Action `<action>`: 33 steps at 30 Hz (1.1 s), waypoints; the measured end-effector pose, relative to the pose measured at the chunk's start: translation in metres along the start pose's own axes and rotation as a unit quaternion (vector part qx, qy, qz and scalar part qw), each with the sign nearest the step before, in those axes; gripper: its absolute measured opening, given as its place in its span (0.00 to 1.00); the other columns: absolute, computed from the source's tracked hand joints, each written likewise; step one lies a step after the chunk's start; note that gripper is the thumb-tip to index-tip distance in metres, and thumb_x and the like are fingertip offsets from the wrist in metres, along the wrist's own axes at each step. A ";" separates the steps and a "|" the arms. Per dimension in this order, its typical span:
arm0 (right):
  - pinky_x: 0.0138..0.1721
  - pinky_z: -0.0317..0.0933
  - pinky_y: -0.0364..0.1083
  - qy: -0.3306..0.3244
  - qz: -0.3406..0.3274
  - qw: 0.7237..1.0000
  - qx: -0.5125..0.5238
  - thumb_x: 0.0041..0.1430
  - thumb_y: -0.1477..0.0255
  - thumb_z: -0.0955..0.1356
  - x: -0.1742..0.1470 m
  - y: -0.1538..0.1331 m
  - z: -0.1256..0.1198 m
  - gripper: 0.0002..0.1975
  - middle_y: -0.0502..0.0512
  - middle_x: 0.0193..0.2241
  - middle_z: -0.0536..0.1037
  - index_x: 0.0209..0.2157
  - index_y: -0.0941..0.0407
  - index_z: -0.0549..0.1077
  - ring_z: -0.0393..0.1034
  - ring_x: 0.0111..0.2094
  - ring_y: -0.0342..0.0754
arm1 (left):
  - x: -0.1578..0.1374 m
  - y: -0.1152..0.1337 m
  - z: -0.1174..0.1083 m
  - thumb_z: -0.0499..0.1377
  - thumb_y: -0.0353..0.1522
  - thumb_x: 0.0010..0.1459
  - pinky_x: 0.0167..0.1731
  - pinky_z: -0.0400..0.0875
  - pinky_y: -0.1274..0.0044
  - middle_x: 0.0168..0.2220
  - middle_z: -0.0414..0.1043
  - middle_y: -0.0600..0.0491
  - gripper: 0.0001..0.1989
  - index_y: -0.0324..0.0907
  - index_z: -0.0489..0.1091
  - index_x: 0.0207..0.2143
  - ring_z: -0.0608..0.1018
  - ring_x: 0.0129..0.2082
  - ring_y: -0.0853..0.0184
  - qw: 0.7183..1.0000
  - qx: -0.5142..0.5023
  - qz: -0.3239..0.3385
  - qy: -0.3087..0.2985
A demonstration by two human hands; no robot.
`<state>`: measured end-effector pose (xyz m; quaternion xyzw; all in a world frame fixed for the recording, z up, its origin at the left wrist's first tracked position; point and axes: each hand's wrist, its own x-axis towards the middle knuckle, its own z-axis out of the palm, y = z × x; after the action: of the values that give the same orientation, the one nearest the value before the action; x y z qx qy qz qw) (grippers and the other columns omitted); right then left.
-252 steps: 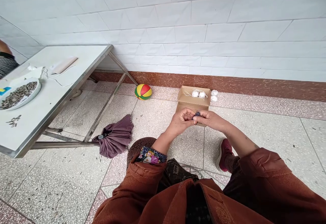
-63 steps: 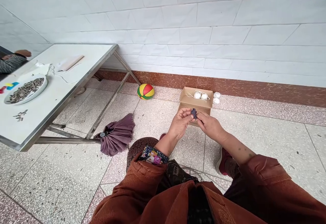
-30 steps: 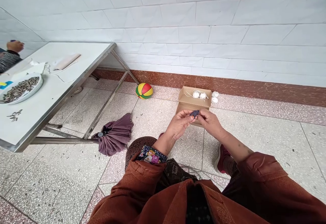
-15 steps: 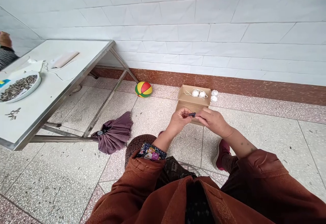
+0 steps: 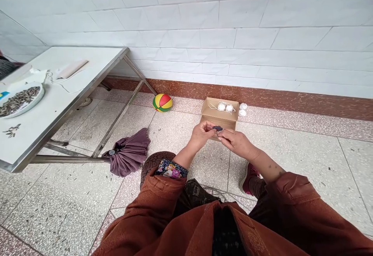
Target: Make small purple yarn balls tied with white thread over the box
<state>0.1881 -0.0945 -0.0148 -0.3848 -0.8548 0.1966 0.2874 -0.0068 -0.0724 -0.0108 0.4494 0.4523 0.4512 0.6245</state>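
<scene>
Above the open cardboard box, my left hand (image 5: pixel 203 134) pinches a small dark knitted-looking piece (image 5: pixel 217 128) between thumb and fingers. Close against its right edge is my right hand (image 5: pixel 236 142), its fingertips pressed together. Whatever those right fingers grip is too small to make out. A thin dark strand hangs below the piece between the two hands. Behind them, the cardboard box (image 5: pixel 205 111) lies on the floor with its lid up. White yarn balls (image 5: pixel 222 106) with loose ends rest on the lid, and more white balls (image 5: pixel 243 109) lie beside it on the floor.
To the left stands a metal-framed table (image 5: pixel 96 65) bearing a dish (image 5: pixel 40 94) of seeds and a rolled cloth (image 5: pixel 72 69). A folded purple umbrella (image 5: pixel 131 153) leans by its leg. A colourful ball (image 5: pixel 162 103) sits near the tiled wall (image 5: pixel 186 26). Another person's sleeve (image 5: pixel 6 67) shows far left.
My right fingertips have shifted down along the dark piece, which shows more of itself now. The other person's hand at the far left has left the view. My view has shifted slightly.
</scene>
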 end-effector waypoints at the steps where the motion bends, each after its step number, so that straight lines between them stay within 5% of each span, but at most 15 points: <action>1: 0.40 0.67 0.47 0.018 0.011 1.000 0.013 0.72 0.68 0.62 0.001 0.001 -0.004 0.11 0.56 0.35 0.78 0.41 0.53 0.76 0.74 0.37 0.50 | 0.002 -0.002 0.001 0.72 0.32 0.43 0.31 0.66 0.79 0.28 0.75 0.56 0.15 0.39 0.72 0.31 0.73 0.27 0.74 1.000 0.030 -0.002 -0.005; 8: 0.38 0.66 0.47 0.102 0.167 0.974 0.114 0.68 0.68 0.64 0.012 0.033 -0.004 0.10 0.53 0.31 0.78 0.34 0.53 0.75 0.72 0.34 0.50 | 0.013 0.004 0.016 0.73 0.35 0.44 0.32 0.68 0.78 0.27 0.75 0.55 0.17 0.39 0.71 0.32 0.75 0.26 0.74 0.988 -0.010 -0.066 -0.141; 11: 0.37 0.66 0.46 0.070 0.202 0.967 0.140 0.67 0.68 0.64 0.004 0.034 0.009 0.10 0.52 0.30 0.79 0.37 0.53 0.76 0.73 0.34 0.50 | 0.022 0.008 0.023 0.73 0.35 0.43 0.32 0.70 0.77 0.27 0.75 0.56 0.18 0.39 0.70 0.33 0.75 0.26 0.73 0.993 -0.048 -0.051 -0.097; 15: 0.36 0.64 0.45 0.011 0.146 0.986 0.078 0.70 0.68 0.63 -0.013 0.026 0.008 0.10 0.53 0.34 0.79 0.38 0.53 0.76 0.73 0.34 0.49 | 0.029 -0.003 0.031 0.74 0.35 0.40 0.30 0.68 0.78 0.26 0.74 0.57 0.18 0.39 0.70 0.30 0.73 0.24 0.74 0.999 -0.005 -0.023 -0.024; 19: 0.36 0.62 0.44 -0.007 0.101 0.995 -0.003 0.72 0.68 0.63 -0.018 0.027 -0.007 0.11 0.55 0.35 0.76 0.39 0.53 0.76 0.72 0.35 0.48 | 0.019 -0.028 0.036 0.75 0.35 0.38 0.26 0.62 0.81 0.23 0.71 0.59 0.18 0.38 0.70 0.26 0.70 0.23 0.76 0.997 0.057 -0.042 -0.042; 25: 0.39 0.62 0.44 0.009 0.144 0.988 0.046 0.70 0.71 0.64 -0.011 0.046 -0.006 0.10 0.53 0.34 0.76 0.35 0.54 0.75 0.71 0.36 0.48 | 0.000 -0.039 0.036 0.75 0.37 0.39 0.32 0.69 0.78 0.27 0.75 0.57 0.20 0.38 0.72 0.30 0.75 0.26 0.73 0.988 -0.062 -0.099 -0.101; 29: 0.36 0.63 0.44 -0.034 0.160 0.985 0.056 0.67 0.72 0.66 -0.013 0.048 0.008 0.06 0.52 0.32 0.77 0.35 0.54 0.74 0.72 0.33 0.48 | 0.000 -0.032 0.028 0.76 0.36 0.38 0.32 0.70 0.78 0.29 0.74 0.58 0.24 0.40 0.70 0.35 0.76 0.28 0.74 0.983 -0.150 -0.098 -0.040; 33: 0.37 0.65 0.46 -0.067 0.149 0.986 0.035 0.67 0.71 0.65 -0.015 0.035 0.016 0.06 0.54 0.33 0.78 0.38 0.54 0.74 0.74 0.35 0.49 | 0.004 -0.033 0.016 0.74 0.33 0.39 0.33 0.69 0.79 0.29 0.74 0.59 0.22 0.40 0.70 0.36 0.74 0.28 0.74 0.989 -0.133 -0.057 0.040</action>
<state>0.2046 -0.0862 -0.0515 -0.4836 -0.7979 0.2918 0.2106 0.0148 -0.0773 -0.0409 0.3168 0.4379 0.4889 0.6848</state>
